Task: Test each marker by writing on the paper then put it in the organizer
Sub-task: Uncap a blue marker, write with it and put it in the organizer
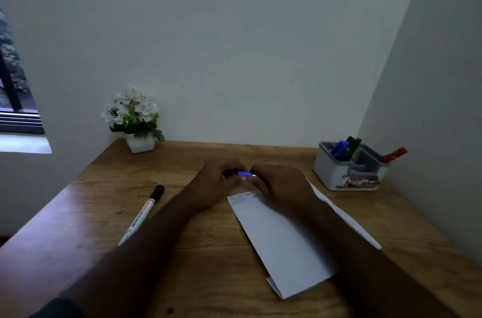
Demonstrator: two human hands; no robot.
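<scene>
Paper (281,242) lies nearest; blue marker (245,174) is pinched between left hand (216,182) and right hand (279,184); judged light, stiff, best gripped mid-barrel

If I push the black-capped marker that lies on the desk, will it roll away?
The black-capped marker looks round and smooth, so it probably rolls easily sideways on the flat wooden desk. It seems light and stiff. Nothing beside it would stop it.
</scene>
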